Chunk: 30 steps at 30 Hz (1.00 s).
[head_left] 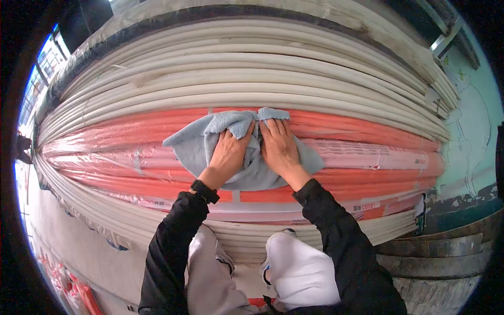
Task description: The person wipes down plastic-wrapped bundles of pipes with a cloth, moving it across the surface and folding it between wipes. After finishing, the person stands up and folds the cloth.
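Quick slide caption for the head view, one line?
Left hand and right hand rest on a grey-blue cloth spread over wrapped orange pipes stacked between white pipes.

Before you, a broad stack of long pipes (94, 157) runs from left to right and bears everything else. White pipes (236, 68) make up its upper and lower bands. Orange pipes (367, 128), wrapped in clear plastic with lettering too small to read, fill the middle band. A grey-blue cloth (194, 144) lies crumpled directly on the orange pipes, near the stack's centre.
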Tool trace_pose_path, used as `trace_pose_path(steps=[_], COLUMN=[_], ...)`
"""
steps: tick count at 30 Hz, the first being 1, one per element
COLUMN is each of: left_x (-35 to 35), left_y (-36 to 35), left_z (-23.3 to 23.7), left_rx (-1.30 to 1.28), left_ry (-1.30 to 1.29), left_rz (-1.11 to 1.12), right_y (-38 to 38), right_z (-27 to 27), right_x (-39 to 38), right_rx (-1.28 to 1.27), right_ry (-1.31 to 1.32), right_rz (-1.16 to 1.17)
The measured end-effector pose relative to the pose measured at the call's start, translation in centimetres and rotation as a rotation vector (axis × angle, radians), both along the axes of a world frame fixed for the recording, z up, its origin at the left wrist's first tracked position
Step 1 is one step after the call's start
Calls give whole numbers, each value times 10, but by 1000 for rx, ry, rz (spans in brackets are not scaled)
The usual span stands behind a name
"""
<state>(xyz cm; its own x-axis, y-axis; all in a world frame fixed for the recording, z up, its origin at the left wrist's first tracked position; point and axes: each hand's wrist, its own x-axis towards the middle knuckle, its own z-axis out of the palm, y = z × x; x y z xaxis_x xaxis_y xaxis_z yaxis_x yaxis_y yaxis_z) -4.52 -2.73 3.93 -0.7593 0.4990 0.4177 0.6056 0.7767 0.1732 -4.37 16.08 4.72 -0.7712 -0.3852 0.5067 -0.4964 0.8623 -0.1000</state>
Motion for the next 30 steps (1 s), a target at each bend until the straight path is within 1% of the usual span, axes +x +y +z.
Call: trace_pose_path(steps=[2, 6, 10, 13, 14, 16, 17, 18, 19, 20, 21, 22, 24, 25, 27, 28, 30], left_x=[4, 7, 17, 28, 32, 36, 39, 41, 43, 45, 48, 47, 47, 47, 44, 43, 40], left_y=[3, 3, 7, 16, 19, 26, 28, 32, 34, 35, 36, 36, 31, 28, 16, 10, -10], left_z=[-2, -14, -24, -24, -20, -23, -24, -26, -28, -30, -27, -27, -29, -29, -24, -23, -32], left_rx=[-27, -85, -132, -114, -198, -180, -169, -12, -68, -124, -179, -329, -164, -83, -231, -304, -149], left_ry=[12, 24, 19, -21, -80, -153, -189, 73, 9, -56, -122, -204, -14, 83, -91, -178, -27], left_rz=[16, 17, -10, -85, -73, -151, -191, -227, -225, -223, -220, -227, -255, -268, -233, -218, -206], right_y=[9, 42, 77, 99, 106, 117, 121, 125, 127, 129, 132, 134, 131, 126, 110, 100, 78], right_z=[2, 6, 2, 5, 3, 1, 0, -3, -7, -11, -16, -23, -28, -25, -20, -22, -27], right_x=[-3, -3, -1, 9, 11, 17, 19, 21, 24, 29, 31, 31, 32, 32, 34, 33, 28], right_rx=[24, -38, 59, 41, 13, -20, -17, -14, -11, 0, 13, 25, 26, 9, -20, -24, -37], right_ry=[39, 18, 54, 18, -15, -97, -70, -44, -18, -70, -54, -38, 12, -22, -86, -66, -25], right_rz=[-3, -54, -194, -301, -327, -382, -396, -410, -423, -486, -511, -536, -547, -570, -619, -627, -652])
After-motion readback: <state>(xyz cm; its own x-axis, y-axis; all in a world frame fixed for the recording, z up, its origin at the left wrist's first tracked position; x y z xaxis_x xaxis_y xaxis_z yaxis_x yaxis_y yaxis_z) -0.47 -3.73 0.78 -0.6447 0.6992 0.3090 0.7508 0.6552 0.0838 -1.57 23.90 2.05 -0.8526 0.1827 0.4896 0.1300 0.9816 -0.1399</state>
